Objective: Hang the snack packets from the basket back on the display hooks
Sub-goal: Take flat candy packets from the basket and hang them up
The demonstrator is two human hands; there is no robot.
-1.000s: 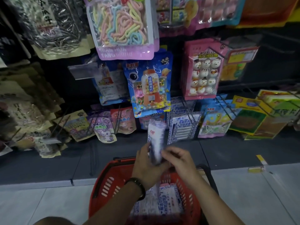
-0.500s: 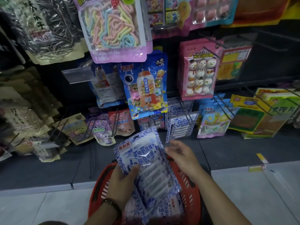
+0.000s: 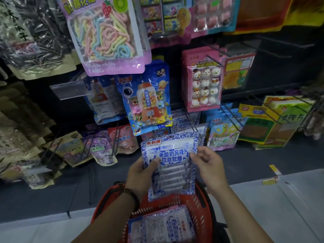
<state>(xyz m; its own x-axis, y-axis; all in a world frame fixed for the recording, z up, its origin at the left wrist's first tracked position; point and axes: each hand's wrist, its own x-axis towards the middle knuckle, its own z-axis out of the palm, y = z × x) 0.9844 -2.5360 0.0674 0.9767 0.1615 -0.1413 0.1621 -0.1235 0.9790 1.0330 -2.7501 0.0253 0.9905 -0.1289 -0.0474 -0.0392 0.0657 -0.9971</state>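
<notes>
Left grip (image 3: 140, 174): bare hand with a dark wristband (image 3: 131, 195). The thumb lies on the printed front of the held packet and the fingers are curled behind it. It pinches the packet's left edge.
Right grip (image 3: 208, 165): bare hand with its fingertips closed on the held packet's right edge, at about the same height as the left grip.
Held packet (image 3: 172, 172): blue-and-white snack packet held upright between both grips, printed face toward the camera. It is not on any hook. Its lower edge reaches down to the basket's far rim, and its top edge sits in front of the lowest row of hanging stock.
Basket (image 3: 203, 209): red plastic, on the floor directly below the grips.
Basket contents (image 3: 168, 225): further blue-and-white packets lying flat inside. The count cannot be determined.
Matching stock (image 3: 184, 118): packets with the same blue-and-white pattern, hanging just behind and above the held packet.
Display hooks (image 3: 232, 115): dark wire prongs projecting from the rack, most of them loaded.
Neighbouring stock: gumball-machine packet (image 3: 149, 102) above the held packet, snowman marshmallow packet (image 3: 203, 81) to its upper right, pastel rope-candy packet (image 3: 105, 35) at the top.
Floor (image 3: 280, 207): pale tile to the right of the basket.
</notes>
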